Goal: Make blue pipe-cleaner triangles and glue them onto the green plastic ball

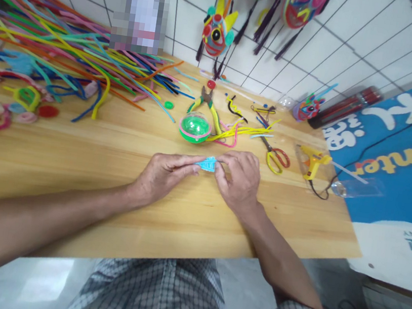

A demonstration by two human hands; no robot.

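Between both hands, above the front half of the wooden table, is a small light-blue piece of folded pipe cleaner (208, 163). My left hand (163, 173) pinches its left end between thumb and fingers. The right end is gripped by my right hand (239, 177), its fingers curled. Just beyond the hands sits a green half-shell bowl (195, 128) with a pink rim. Behind that bowl lie pliers (206, 101) with green and yellow handles. Yellow pipe cleaners (245, 131) and a pink one spread to its right.
A heap of coloured pipe cleaners (72, 43) covers the back left. Scissors (277, 160) and a yellow glue gun (313, 162) with a cord lie at the right. Decorated masks (217, 33) hang on the white grid wall. The table's front edge (138, 256) runs before my lap.
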